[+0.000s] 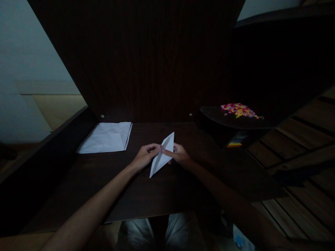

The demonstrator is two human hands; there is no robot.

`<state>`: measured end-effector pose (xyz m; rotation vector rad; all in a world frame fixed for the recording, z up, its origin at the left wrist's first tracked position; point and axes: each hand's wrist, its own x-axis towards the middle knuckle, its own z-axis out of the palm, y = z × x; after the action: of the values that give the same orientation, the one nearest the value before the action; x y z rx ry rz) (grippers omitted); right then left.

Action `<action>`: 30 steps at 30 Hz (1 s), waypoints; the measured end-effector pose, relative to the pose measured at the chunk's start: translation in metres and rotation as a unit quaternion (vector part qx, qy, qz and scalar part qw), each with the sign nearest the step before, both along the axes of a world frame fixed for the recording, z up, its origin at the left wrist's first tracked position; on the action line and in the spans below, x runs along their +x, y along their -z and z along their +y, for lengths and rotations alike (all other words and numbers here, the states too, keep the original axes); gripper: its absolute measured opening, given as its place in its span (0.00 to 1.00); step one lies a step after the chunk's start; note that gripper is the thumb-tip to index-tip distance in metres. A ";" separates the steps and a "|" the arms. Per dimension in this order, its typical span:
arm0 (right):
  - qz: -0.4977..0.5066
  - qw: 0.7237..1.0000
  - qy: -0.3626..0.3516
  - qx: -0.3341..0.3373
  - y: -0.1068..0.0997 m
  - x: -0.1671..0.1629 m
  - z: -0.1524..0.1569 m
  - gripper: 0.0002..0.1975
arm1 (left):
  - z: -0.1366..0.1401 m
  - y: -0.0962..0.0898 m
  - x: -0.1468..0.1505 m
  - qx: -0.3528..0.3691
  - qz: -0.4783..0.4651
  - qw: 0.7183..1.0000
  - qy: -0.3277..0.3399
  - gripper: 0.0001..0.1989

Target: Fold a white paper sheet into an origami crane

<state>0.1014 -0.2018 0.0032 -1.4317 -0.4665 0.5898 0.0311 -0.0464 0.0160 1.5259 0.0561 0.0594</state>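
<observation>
A folded white sheet of paper [164,156], long and pointed at both ends, is held up at a slant over the dark desk. My left hand [147,154] pinches its left edge with the thumb near the middle fold. On the other side my right hand [180,155] grips the paper, thumb on the near face and fingers behind it. Part of the right fingers is hidden by the paper. A stack of creased white paper [106,137] lies to the left, apart from both hands.
The dark wooden desk [146,195] has a raised side board [49,157] on the left and a tall back panel. At right, a rounded shelf [217,116] carries a heap of small pink, red and yellow pieces [239,109]. Under it shows a yellow-orange item [235,144].
</observation>
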 end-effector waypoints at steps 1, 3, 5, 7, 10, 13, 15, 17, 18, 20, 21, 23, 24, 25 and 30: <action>-0.001 1.000 0.001 -0.001 0.001 0.000 0.000 0.20 | 0.000 0.000 0.000 0.001 0.001 1.000 0.000 0.22; -0.006 1.000 -0.001 -0.001 0.001 0.001 -0.001 0.20 | 0.000 0.000 -0.001 0.000 0.003 1.000 0.000 0.22; -0.014 1.000 -0.001 0.002 0.002 0.002 -0.001 0.20 | 0.000 -0.001 -0.001 -0.004 0.004 1.000 0.002 0.21; -0.019 1.000 0.001 0.006 0.002 0.002 -0.001 0.20 | 0.000 -0.001 -0.002 -0.009 0.006 1.000 0.008 0.20; -0.018 1.000 0.006 0.009 0.002 0.003 -0.001 0.19 | 0.000 -0.002 -0.002 -0.021 0.015 0.999 0.027 0.19; -0.011 1.000 0.018 0.008 0.001 0.003 -0.001 0.19 | 0.000 -0.003 -0.003 -0.029 0.026 0.999 0.035 0.18; -0.005 1.000 0.028 0.003 0.000 0.003 0.000 0.19 | -0.001 -0.005 -0.003 -0.030 0.027 0.999 0.032 0.18; 0.005 0.999 0.043 -0.001 -0.001 0.004 0.000 0.20 | -0.002 -0.005 -0.003 -0.031 0.023 0.999 0.031 0.19; 0.010 0.999 0.051 -0.001 -0.002 0.004 0.000 0.21 | -0.003 -0.005 -0.003 -0.032 0.019 0.999 0.030 0.19; 0.021 0.998 0.064 0.004 -0.003 0.003 0.001 0.21 | -0.003 -0.004 -0.003 -0.033 0.008 0.999 0.029 0.20; 0.025 0.997 0.069 0.006 -0.004 0.003 0.001 0.22 | -0.003 -0.003 -0.003 -0.032 0.001 0.999 0.027 0.20; 0.025 0.997 0.074 0.006 -0.005 0.002 0.000 0.21 | -0.002 0.000 -0.002 -0.026 -0.014 0.999 0.022 0.21; 0.019 0.997 0.075 0.002 -0.005 0.002 0.000 0.21 | -0.002 0.001 -0.002 -0.022 -0.022 0.999 0.020 0.21; 0.011 0.997 0.077 -0.003 -0.005 0.002 0.000 0.20 | -0.002 0.002 -0.003 -0.016 -0.030 0.999 0.019 0.21; -0.019 0.996 0.084 -0.022 -0.003 0.004 -0.002 0.17 | -0.004 0.000 -0.005 0.048 -0.032 0.997 0.048 0.14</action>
<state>0.1056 -0.2034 0.0062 -1.5104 -0.3616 0.4406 0.0261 -0.0507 0.0158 1.6202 -0.0721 0.0354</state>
